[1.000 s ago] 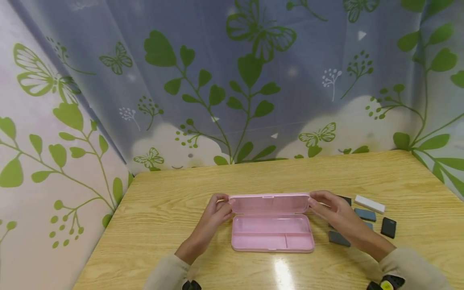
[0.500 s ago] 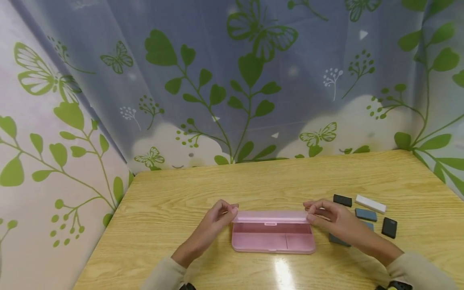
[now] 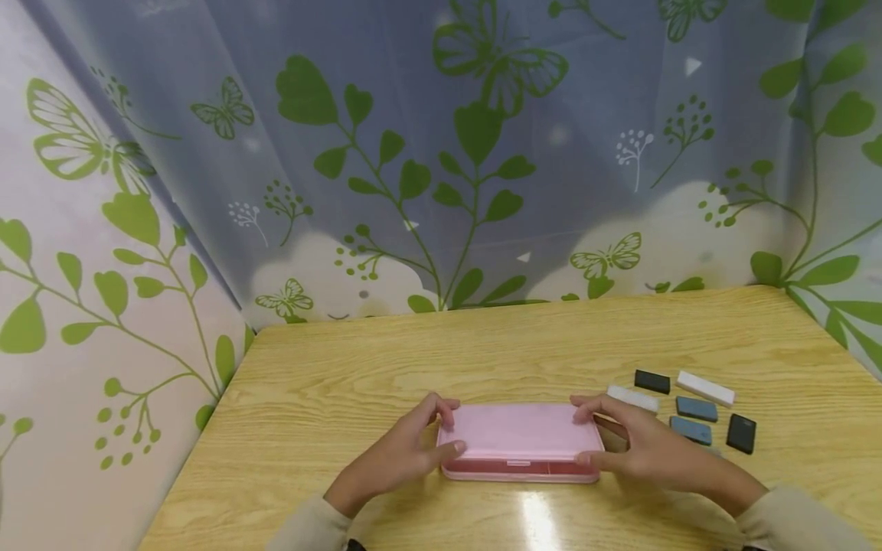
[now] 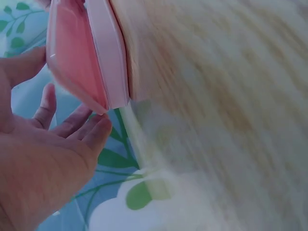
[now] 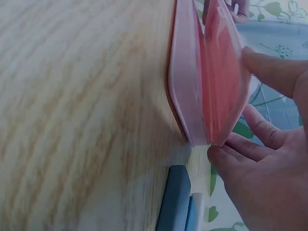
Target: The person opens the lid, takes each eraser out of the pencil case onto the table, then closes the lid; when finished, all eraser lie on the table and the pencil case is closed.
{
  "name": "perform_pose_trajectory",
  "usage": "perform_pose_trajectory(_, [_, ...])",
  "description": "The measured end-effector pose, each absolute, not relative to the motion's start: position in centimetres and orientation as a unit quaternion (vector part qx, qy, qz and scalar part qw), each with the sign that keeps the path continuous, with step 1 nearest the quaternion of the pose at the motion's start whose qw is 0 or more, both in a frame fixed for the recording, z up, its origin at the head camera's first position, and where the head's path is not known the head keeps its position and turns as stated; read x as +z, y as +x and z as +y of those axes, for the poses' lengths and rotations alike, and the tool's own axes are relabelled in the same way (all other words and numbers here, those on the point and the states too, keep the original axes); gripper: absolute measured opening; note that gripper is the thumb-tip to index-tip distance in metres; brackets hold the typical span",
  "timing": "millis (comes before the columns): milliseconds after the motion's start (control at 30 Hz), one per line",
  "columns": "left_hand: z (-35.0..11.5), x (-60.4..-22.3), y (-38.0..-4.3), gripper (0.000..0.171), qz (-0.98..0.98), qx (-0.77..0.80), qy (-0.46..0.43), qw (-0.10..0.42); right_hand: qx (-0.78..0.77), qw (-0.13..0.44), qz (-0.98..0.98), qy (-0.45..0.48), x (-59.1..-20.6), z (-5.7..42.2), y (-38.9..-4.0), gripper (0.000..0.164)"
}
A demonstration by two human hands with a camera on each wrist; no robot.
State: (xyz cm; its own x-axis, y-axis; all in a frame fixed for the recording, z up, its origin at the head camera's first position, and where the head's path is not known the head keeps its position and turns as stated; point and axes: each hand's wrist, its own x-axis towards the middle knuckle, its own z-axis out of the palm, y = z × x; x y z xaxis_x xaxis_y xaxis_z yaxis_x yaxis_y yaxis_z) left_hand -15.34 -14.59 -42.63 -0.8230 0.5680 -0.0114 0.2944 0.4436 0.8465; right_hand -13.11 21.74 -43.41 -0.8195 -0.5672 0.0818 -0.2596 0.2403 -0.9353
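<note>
A pink pencil case (image 3: 520,432) lies on the table, its lid lowered almost onto the base with a narrow gap along the front. My left hand (image 3: 401,453) holds the lid's left end, thumb at the front corner and fingertips at the back. At the right end my right hand (image 3: 651,450) grips the lid the same way. In the left wrist view, the tilted lid (image 4: 74,53) stands apart from the base, with fingertips close to the hinge corner. The right wrist view shows the base (image 5: 186,82) flat on the table and the thumb on the lid's free edge.
Right of the case lie several small blocks: a black one (image 3: 651,381), a white one (image 3: 706,388), blue ones such as the block (image 3: 697,409), and a dark one (image 3: 741,433). A patterned curtain (image 3: 386,153) hangs behind the wooden table (image 3: 331,367).
The lid has swung down from standing upright to nearly covering the base. Both hands have come forward with it, and their thumbs now rest at its front corners.
</note>
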Motion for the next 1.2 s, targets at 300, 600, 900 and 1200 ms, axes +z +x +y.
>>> perform_pose_trajectory(300, [-14.3, -42.7, -15.0, 0.035, 0.867, 0.375, 0.309, 0.116, -0.396, 0.057, 0.868, -0.295, -43.6, 21.6, -12.6, 0.049])
perform_pose_trajectory(600, [-13.8, -42.6, -14.9, 0.040, 0.887, 0.323, 0.316, 0.093, -0.353, 0.035, 0.883, -0.307, -43.5, 21.1, -12.6, 0.047])
perform_pose_trajectory(900, [-13.5, -42.8, -14.6, 0.046, 0.899, 0.307, 0.303, 0.075, -0.311, -0.003, 0.895, -0.318, -43.4, 20.4, -12.4, 0.051])
perform_pose_trajectory(1200, [-13.6, -42.8, -14.5, 0.050, 0.903, 0.274, 0.325, 0.057, -0.292, -0.018, 0.903, -0.316, -43.4, 20.3, -12.1, 0.056])
